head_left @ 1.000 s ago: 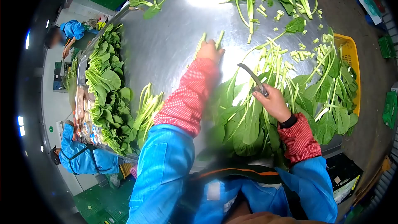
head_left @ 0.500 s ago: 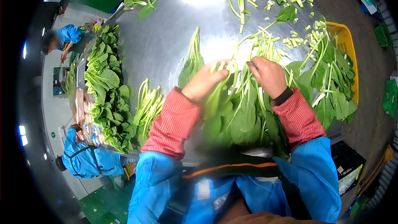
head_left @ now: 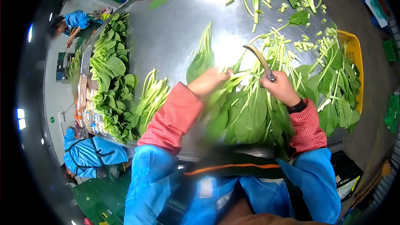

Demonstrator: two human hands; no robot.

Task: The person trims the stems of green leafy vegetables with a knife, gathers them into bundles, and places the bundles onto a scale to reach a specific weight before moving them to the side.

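Observation:
My right hand [head_left: 282, 88] is closed round the dark handle of a small curved knife [head_left: 261, 60], its blade arcing up and to the left over the stalks. Fingers wrapped, my left hand [head_left: 209, 82] grips leafy green stalks near their cut ends, just left of the knife. Below and between both hands lies a heap of loose leafy greens [head_left: 249, 118], broad leaves toward me and pale stems pointing away. A separate small bunch of greens [head_left: 201, 60] rests beyond my left hand.
On the metal table [head_left: 162, 29], a row of stacked greens [head_left: 112, 75] lines the left side. Cut stem pieces [head_left: 306, 45] are scattered at right, beside a yellow crate [head_left: 354, 54] partly covered by leaves. Two people in blue work beyond the left edge.
The curved blade has swung into plain sight as my right hand turned and moved down and right. My left hand still holds stalks. The whole view has shifted slightly.

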